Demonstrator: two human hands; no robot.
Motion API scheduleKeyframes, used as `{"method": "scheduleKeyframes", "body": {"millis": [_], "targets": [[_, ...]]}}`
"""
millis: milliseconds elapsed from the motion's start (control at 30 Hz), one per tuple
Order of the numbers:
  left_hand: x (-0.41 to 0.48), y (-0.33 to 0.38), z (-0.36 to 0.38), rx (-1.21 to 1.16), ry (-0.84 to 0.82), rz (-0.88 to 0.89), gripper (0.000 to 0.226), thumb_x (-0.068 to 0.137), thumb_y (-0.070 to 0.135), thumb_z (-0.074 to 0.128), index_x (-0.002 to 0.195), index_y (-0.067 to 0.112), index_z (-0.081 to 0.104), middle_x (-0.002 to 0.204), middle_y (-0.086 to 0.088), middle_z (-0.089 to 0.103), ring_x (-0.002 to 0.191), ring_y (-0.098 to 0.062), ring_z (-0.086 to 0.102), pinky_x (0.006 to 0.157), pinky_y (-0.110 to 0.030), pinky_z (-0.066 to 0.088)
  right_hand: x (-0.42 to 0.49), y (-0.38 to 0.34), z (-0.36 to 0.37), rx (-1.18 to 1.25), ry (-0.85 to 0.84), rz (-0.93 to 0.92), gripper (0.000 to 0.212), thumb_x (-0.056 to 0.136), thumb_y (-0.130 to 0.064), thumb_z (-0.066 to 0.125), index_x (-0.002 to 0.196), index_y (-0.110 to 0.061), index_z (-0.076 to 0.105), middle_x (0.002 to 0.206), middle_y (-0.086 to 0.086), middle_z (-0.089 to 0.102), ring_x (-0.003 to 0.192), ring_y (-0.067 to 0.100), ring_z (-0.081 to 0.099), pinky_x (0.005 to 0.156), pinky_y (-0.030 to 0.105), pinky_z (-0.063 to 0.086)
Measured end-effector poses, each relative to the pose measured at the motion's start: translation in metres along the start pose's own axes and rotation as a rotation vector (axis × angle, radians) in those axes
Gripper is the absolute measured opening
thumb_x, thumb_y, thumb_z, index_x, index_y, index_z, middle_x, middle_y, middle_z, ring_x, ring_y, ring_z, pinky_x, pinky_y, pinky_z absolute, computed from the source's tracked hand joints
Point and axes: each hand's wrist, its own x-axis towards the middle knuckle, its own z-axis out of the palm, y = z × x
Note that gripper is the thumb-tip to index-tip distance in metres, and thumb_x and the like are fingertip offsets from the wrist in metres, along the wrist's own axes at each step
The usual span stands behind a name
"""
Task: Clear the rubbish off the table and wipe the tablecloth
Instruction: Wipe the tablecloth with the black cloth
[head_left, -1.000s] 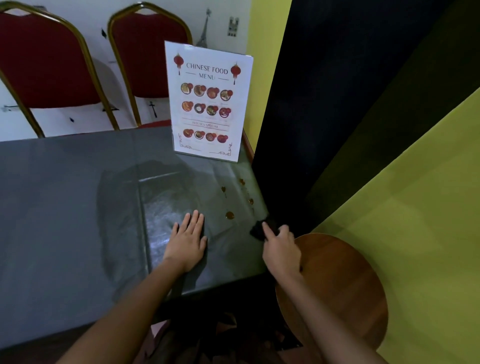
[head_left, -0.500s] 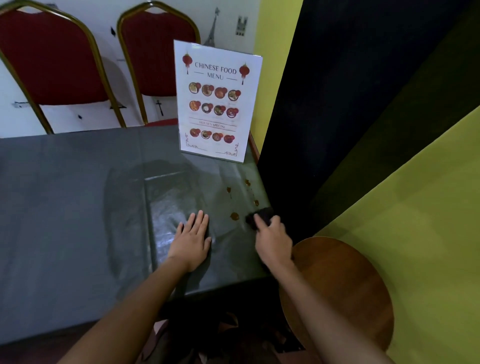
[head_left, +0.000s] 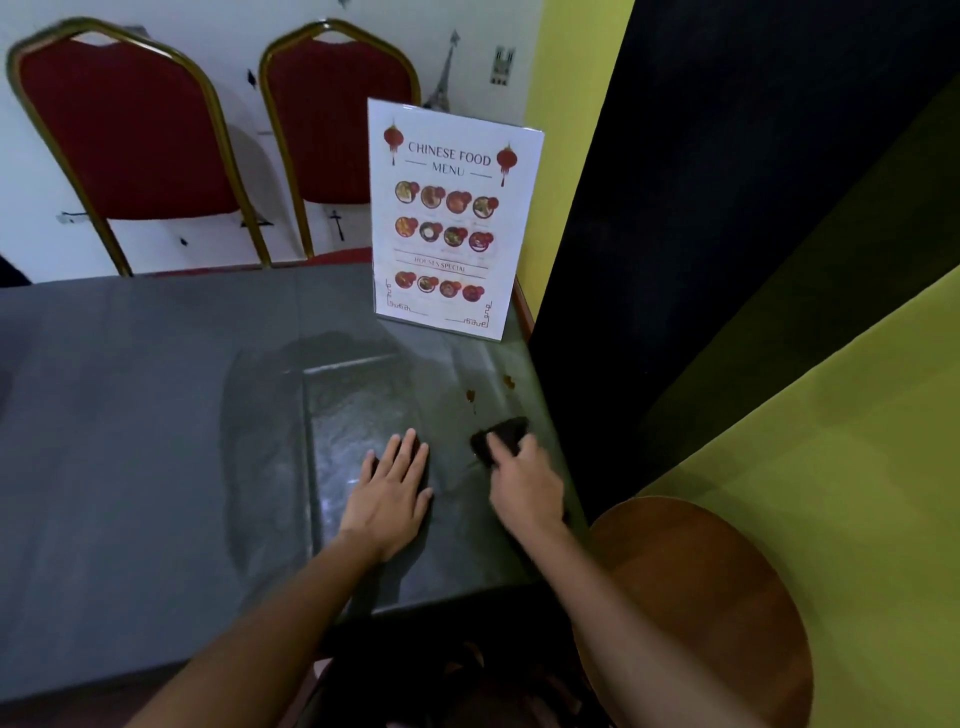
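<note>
While partly hidden beneath the right hand (head_left: 524, 480), a dark cloth (head_left: 501, 434) shows.

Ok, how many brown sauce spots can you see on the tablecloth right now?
2. One brown spot lies just beyond the dark cloth under the right hand; another brown spot sits nearer the table's right edge. More may be hidden under the cloth.

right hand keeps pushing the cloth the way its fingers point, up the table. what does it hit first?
Likely the brown stain just ahead of the dark cloth under the right hand. A second stain lies slightly right of it, and the menu stand is further on. The exact heading is hard to judge.
</note>
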Motion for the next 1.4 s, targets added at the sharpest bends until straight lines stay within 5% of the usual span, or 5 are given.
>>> {"method": "scheduleKeyframes", "body": {"millis": [567,767,967,1167,1400], "targets": [[0.047,-0.058,-0.03,0.006,-0.079,-0.082,0.077,0.095,0.058,0.021,0.149,0.014,-0.011,0.157,-0.006,-0.015,0.145,-0.023,-0.011,0.117,-0.045,-0.001,0.024,-0.018,0.004,-0.058,-0.068,-0.242,0.047,0.097,-0.028,0.04,0.143,-0.036,0.035,0.124,0.01,0.041,0.109,0.029,0.048,0.082,0.039,0.046],[0.051,-0.065,-0.021,-0.006,-0.099,-0.075,0.079,0.093,0.061,0.019,0.148,0.015,-0.014,0.156,-0.005,-0.018,0.144,-0.024,-0.015,0.116,-0.045,0.001,0.067,0.014,-0.013,-0.014,0.07,0.246,0.045,0.097,-0.029,0.042,0.142,-0.036,0.038,0.121,0.011,0.042,0.106,0.029,0.05,0.078,0.039,0.048],[0.049,-0.069,-0.017,0.005,-0.058,-0.059,0.08,0.092,0.063,0.017,0.148,0.016,-0.015,0.156,-0.003,-0.019,0.144,-0.022,-0.016,0.117,-0.044,0.0,0.063,-0.031,0.002,-0.005,-0.044,-0.176,0.045,0.096,-0.032,0.044,0.14,-0.039,0.039,0.124,0.008,0.043,0.112,0.028,0.048,0.085,0.041,0.048],[0.047,-0.07,-0.019,0.012,-0.061,-0.05,0.082,0.091,0.066,0.017,0.148,0.017,-0.015,0.156,-0.003,-0.019,0.144,-0.022,-0.016,0.118,-0.043,0.0,0.092,0.003,-0.014,0.015,0.072,0.326,0.043,0.097,-0.031,0.042,0.14,-0.036,0.04,0.125,0.012,0.041,0.109,0.03,0.05,0.082,0.038,0.046],[0.047,-0.072,-0.021,0.005,-0.062,-0.036,0.083,0.09,0.066,0.019,0.148,0.016,-0.014,0.156,-0.004,-0.018,0.144,-0.022,-0.016,0.118,-0.044,0.001,0.092,-0.031,-0.001,-0.053,-0.096,-0.223,0.045,0.097,-0.033,0.043,0.14,-0.043,0.039,0.124,0.007,0.043,0.114,0.028,0.048,0.086,0.04,0.048]]}}
